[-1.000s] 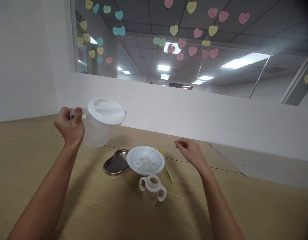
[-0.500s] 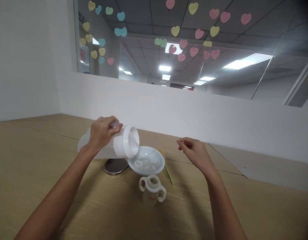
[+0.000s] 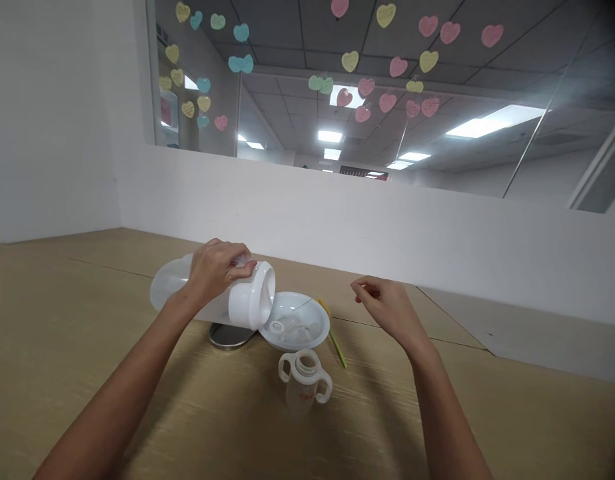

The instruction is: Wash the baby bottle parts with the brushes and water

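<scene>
Pitcher (image 3: 170, 285) now sideways above table (image 3: 87, 320), below window (image 3: 370, 143)

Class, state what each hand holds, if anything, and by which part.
The left hand holds the tilted pitcher by its handle; the right hand visibly holds nothing.

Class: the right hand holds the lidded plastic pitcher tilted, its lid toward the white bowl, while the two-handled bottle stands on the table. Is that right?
Wrong hand: the head view shows the left hand holding the lidded plastic pitcher tilted, its lid toward the white bowl, while the two-handled bottle stands on the table.
</scene>
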The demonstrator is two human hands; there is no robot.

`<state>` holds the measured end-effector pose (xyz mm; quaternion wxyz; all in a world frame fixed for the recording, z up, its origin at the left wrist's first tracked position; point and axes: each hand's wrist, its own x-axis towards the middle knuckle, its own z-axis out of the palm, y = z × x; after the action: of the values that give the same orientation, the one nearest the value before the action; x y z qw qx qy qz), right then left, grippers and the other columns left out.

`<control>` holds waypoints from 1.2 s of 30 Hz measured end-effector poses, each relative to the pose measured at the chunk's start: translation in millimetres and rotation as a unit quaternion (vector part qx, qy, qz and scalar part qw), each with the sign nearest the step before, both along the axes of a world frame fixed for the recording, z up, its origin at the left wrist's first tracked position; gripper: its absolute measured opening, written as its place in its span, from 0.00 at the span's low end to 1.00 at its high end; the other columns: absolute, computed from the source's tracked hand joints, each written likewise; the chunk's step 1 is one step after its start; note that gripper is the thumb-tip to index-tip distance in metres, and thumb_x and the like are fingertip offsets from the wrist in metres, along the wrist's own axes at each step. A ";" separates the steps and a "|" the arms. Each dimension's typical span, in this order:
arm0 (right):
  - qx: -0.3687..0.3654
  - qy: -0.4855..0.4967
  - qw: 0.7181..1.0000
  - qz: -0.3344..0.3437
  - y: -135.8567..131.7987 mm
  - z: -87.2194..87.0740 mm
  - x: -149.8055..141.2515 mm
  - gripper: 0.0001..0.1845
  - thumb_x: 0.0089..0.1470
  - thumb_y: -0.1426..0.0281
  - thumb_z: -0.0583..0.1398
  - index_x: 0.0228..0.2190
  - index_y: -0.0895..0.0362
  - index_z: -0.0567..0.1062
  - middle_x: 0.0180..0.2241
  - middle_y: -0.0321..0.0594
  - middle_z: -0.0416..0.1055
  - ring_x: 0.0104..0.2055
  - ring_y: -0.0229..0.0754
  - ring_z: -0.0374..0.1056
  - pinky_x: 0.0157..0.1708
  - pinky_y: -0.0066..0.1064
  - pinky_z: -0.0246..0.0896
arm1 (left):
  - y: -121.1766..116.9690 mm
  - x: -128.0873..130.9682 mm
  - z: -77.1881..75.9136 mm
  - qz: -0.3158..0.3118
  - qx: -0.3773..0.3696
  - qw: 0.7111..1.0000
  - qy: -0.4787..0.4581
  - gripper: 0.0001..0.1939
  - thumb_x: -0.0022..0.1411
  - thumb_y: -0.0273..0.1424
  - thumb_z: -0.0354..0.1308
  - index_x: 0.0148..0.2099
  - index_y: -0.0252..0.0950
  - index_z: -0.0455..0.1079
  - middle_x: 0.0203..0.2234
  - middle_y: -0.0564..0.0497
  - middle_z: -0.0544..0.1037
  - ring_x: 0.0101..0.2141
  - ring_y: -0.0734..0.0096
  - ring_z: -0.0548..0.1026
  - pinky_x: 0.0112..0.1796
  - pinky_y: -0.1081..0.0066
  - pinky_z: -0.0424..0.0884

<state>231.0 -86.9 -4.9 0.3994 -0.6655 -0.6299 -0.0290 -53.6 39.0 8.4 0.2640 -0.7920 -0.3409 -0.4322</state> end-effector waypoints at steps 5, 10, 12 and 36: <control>-0.004 -0.002 1.000 0.011 0.5 -0.4 0.6 0.15 0.51 0.63 0.51 0.24 0.57 0.73 0.21 0.37 0.70 0.20 0.36 0.58 0.21 0.26 0.49 | -2.6 2.3 0.1 -0.010 0.026 0.999 0.019 0.10 0.55 0.37 0.52 0.26 0.39 0.68 0.18 0.54 0.73 0.22 0.68 0.69 0.28 0.70 0.59; -0.001 -0.004 1.000 0.016 0.7 -0.7 1.0 0.15 0.50 0.63 0.51 0.24 0.57 0.73 0.21 0.38 0.70 0.21 0.36 0.59 0.21 0.27 0.49 | -1.2 1.0 0.2 -0.020 0.039 0.999 0.026 0.11 0.56 0.38 0.52 0.26 0.39 0.67 0.18 0.54 0.74 0.22 0.68 0.69 0.29 0.70 0.60; -0.001 -0.008 1.000 0.015 0.7 -0.5 1.0 0.15 0.50 0.63 0.51 0.24 0.57 0.73 0.21 0.38 0.70 0.21 0.37 0.59 0.21 0.27 0.50 | -0.5 0.7 -0.2 -0.019 0.042 0.999 0.013 0.12 0.56 0.38 0.51 0.26 0.39 0.67 0.18 0.53 0.73 0.22 0.68 0.69 0.30 0.70 0.61; -0.009 -0.016 1.000 0.012 0.5 0.0 1.2 0.16 0.51 0.62 0.50 0.25 0.57 0.74 0.22 0.38 0.71 0.21 0.37 0.60 0.22 0.27 0.50 | -66.8 30.0 5.5 -0.210 0.031 0.972 -0.101 0.24 0.59 0.50 0.43 0.21 0.38 0.62 0.13 0.55 0.68 0.18 0.72 0.65 0.28 0.68 0.63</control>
<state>232.2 -86.4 -5.0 0.3839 -0.6607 -0.6444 -0.0294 -23.6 -27.8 13.9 0.1559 -0.7898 -0.1779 -0.5659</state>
